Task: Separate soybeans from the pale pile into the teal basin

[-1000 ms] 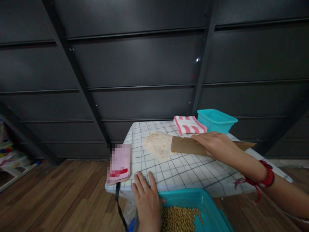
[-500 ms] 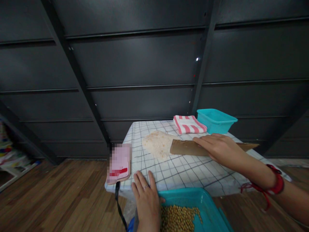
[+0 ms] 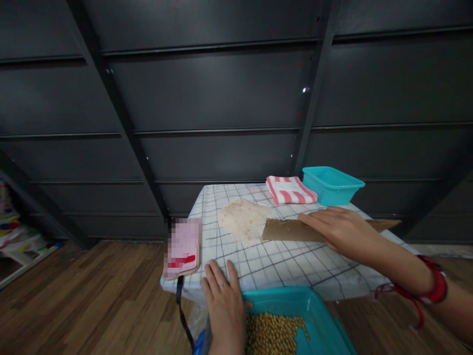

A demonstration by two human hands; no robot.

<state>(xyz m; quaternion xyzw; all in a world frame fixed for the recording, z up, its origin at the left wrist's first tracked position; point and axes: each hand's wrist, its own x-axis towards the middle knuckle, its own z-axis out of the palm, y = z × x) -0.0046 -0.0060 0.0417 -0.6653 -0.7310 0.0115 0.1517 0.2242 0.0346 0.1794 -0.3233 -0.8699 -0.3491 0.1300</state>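
My right hand (image 3: 338, 229) is closed over the upper edge of a piece of brown cardboard (image 3: 286, 230), which stands on its long edge on the checked tablecloth. Left of the cardboard lies a spread-out pale, grainy heap (image 3: 244, 221), off-white with tan specks. My left hand (image 3: 225, 301) lies with fingers stretched out on the near edge of the cloth, its thumb by the rim of a teal tray (image 3: 321, 315). Inside this tray are many small yellow-brown beans (image 3: 273, 333). The fingertips of my right hand behind the cardboard are hidden.
A pink phone-like item (image 3: 183, 246), partly blurred out, lies at the table's left edge with a black strap (image 3: 181, 305) hanging down. At the back are a folded pink-and-white striped towel (image 3: 290, 190) and a turquoise basin (image 3: 332, 186). A dark panelled wall (image 3: 218, 93) rises behind.
My right hand and the cardboard have shifted slightly to the right and toward me. My left hand stays in place.
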